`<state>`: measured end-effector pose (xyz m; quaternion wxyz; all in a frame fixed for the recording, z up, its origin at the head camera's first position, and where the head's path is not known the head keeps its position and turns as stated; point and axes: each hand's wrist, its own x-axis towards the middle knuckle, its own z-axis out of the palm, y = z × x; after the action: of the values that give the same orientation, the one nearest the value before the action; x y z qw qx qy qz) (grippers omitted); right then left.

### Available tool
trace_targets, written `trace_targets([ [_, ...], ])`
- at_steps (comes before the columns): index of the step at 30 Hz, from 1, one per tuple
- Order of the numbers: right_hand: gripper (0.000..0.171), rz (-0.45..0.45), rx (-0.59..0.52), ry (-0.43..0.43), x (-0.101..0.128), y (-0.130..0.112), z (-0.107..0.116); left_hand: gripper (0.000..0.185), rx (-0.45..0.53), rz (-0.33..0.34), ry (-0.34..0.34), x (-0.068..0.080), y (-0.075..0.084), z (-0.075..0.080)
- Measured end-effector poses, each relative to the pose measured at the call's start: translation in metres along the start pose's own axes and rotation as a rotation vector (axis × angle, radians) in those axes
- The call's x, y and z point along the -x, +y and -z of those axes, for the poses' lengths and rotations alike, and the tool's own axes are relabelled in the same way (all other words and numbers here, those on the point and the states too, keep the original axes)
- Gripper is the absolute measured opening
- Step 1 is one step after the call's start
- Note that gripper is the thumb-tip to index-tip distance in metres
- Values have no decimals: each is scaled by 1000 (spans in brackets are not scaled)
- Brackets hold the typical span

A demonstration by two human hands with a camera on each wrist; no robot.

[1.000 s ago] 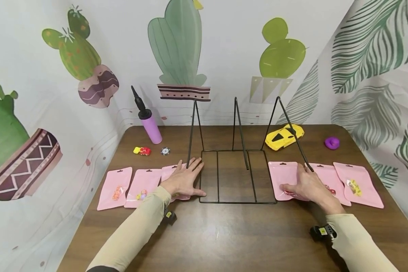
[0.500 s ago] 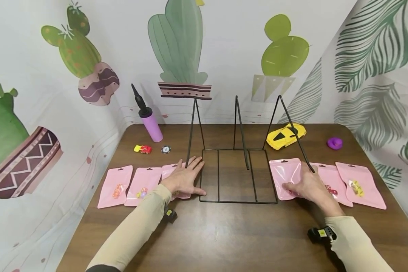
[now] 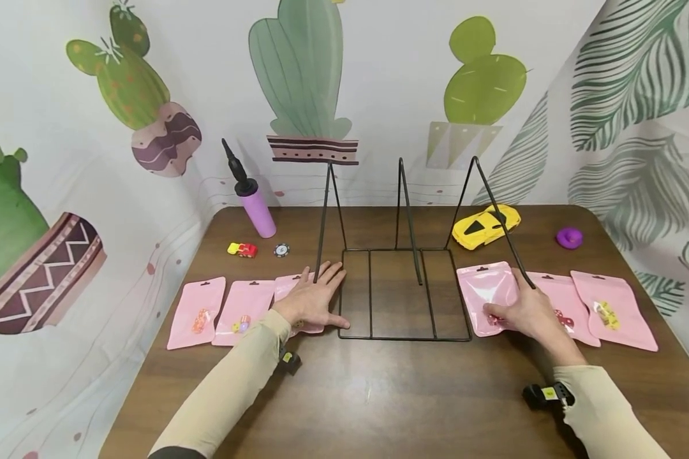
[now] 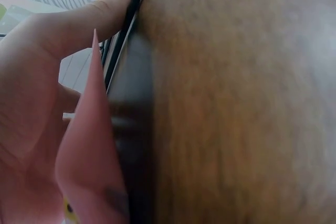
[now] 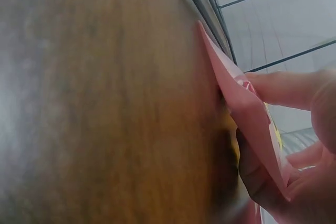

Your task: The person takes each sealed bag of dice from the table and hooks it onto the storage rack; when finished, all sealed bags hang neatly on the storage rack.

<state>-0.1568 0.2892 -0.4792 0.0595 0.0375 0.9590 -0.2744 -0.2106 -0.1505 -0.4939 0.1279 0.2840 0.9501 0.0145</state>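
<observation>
While the left hand (image 3: 316,303) lies splayed at the black wire rack's (image 3: 370,293) left edge, the right hand (image 3: 525,312) pinches a red-dice pouch (image 3: 487,287).

At the frame's left, the orange-filled pouch (image 3: 197,312) and mixed-dice pouch (image 3: 244,303) lie flat; the covered pouch (image 3: 286,287) sits beneath the straight-fingered left hand, whose thumb reaches the rack's base, so a shifting palm could drag either sideways. At centre, the rack's upright loops could snag a pouch raised carelessly. Right of centre, the red-dice pouch tilts beside the base, thumb above and fingertips below; a slack pinch could let the dice's weight drop it. The slanting right loop (image 3: 506,233) crosses near the knuckles, so lifting straight up might knock it. Farther right, the neighbouring pouch (image 3: 563,296) could get pulled along by trailing fingers.
</observation>
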Motion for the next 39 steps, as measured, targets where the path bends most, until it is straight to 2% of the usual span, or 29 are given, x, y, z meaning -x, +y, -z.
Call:
trace_targets([
  [5, 109, -11, -34, 43, 4, 1, 2, 120, 12, 2, -5, 0, 1, 2],
  [12, 102, 4, -176, 108, 11, 2, 9, 122, 18, -2, -15, 0, 1, 3],
  [19, 95, 83, -244, 147, 20, 1, 17, 124, 11, 6, -33, -2, -1, 4],
  [27, 92, 156, -248, 225, 35, -12, 23, 122, 16, 5, -19, -2, -1, 4],
  [39, 96, 201, -253, 277, 65, -35, 37, 122, 19, 9, -20, -1, -1, 4],
])
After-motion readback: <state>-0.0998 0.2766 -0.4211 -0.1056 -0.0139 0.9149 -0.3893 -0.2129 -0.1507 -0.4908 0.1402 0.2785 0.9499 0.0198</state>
